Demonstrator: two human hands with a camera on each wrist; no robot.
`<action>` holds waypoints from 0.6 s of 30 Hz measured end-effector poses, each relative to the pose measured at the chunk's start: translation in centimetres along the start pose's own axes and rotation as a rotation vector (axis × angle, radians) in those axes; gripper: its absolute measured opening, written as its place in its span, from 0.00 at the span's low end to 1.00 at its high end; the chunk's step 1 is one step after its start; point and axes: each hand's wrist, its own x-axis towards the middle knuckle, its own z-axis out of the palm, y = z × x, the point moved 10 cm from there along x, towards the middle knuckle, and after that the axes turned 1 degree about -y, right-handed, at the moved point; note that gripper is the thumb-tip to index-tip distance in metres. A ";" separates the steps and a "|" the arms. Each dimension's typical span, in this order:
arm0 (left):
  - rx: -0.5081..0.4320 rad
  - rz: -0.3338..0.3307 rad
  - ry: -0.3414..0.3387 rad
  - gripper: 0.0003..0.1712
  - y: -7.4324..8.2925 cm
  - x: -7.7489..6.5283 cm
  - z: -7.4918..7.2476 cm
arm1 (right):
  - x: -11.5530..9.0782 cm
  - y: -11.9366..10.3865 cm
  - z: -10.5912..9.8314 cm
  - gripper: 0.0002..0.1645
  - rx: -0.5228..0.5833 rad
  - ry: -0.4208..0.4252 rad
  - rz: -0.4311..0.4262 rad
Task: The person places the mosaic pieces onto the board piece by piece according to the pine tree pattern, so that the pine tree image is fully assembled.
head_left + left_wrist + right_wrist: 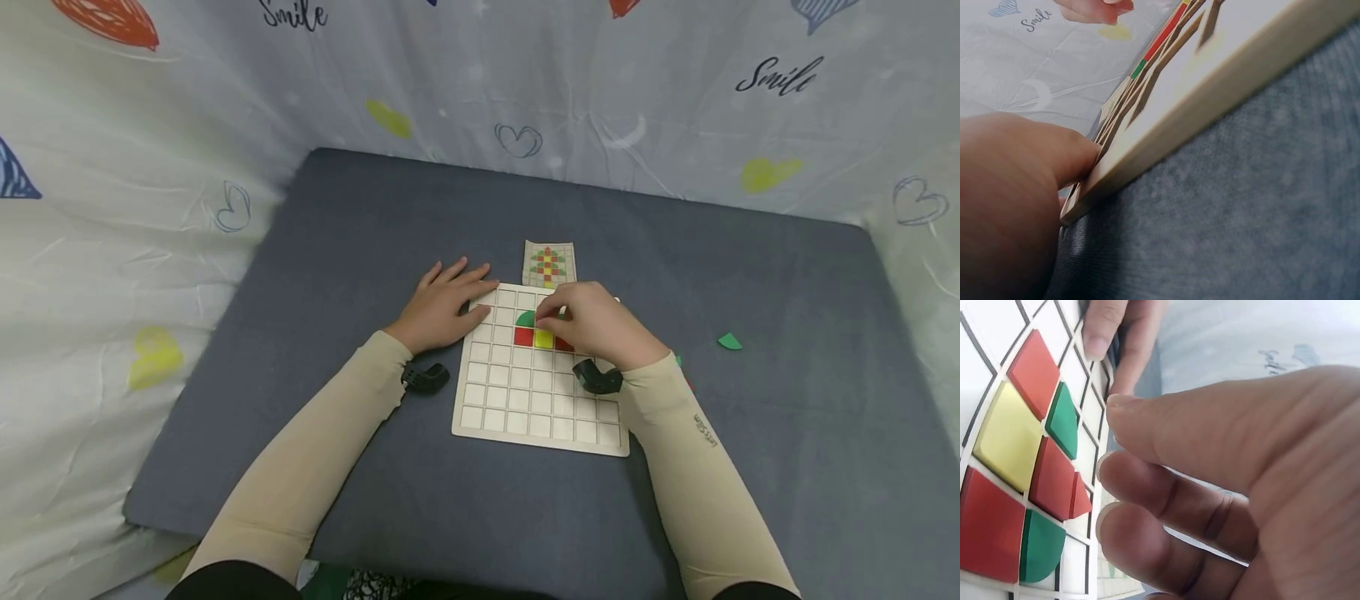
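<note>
A wooden grid board (517,443) lies on the grey tabletop. My left hand (444,308) rests at its upper left edge with spread fingers, the thumb touching the frame. Over the upper middle cells is my right hand (596,321); in the right wrist view its thumb and fingers are bent slightly, apart, with nothing between them. Beneath those fingertips sit a red square (1052,479) and a small red triangle (1080,496). Green rounded pieces (1063,420) flank the red square. A yellow square (1007,436) lies between two other red squares (1034,373) in the row below.
A pattern card (528,275) with a coloured tree design lies just beyond the board. One loose green piece (729,341) is on the table at right. Bits of other green (678,361) and red pieces show beside my right forearm. A printed white curtain (465,92) hangs behind.
</note>
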 end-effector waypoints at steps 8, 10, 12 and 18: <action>-0.011 0.000 -0.005 0.32 0.1 -0.2 0.1 | -0.5 1.2 -0.3 0.08 0.021 -0.008 0.051; -0.013 0.002 -0.003 0.32 0.1 -0.2 0.1 | -0.7 1.5 -0.4 0.09 0.014 0.000 0.059; -0.015 0.003 0.000 0.31 0.2 -0.1 0.0 | -1.0 2.0 -0.6 0.10 0.008 0.007 0.069; -0.019 0.008 0.005 0.32 0.2 -0.1 -0.2 | -2.0 3.1 -0.8 0.12 0.002 0.016 0.092</action>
